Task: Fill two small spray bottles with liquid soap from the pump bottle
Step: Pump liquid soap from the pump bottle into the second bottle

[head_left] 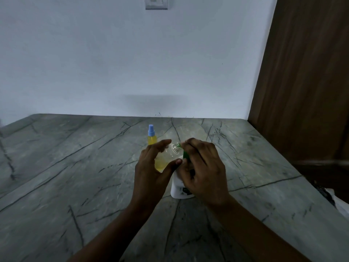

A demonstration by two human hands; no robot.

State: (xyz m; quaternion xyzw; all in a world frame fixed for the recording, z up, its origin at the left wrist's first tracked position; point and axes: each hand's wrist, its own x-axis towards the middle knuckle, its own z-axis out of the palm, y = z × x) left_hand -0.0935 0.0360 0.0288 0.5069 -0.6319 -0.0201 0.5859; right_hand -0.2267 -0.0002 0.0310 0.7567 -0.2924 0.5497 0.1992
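My left hand [151, 167] grips a small clear spray bottle [166, 157] with its cap off, tilted so its open neck points right; yellow liquid fills its lower part. Its neck sits at the green nozzle of the white pump bottle [177, 188], which stands on the counter. My right hand [202, 167] rests over the green pump head [185, 155], fingers curled on it, hiding most of the pump. A second small bottle [151, 138] with a blue spray cap and yellow liquid stands upright just behind my left hand.
The grey veined stone counter [75, 176] runs to a pale wall at the back. A brown wooden panel [302, 72] bounds the right side. Something white [338, 201] lies off the counter's right edge. A switch plate [156, 2] is on the wall.
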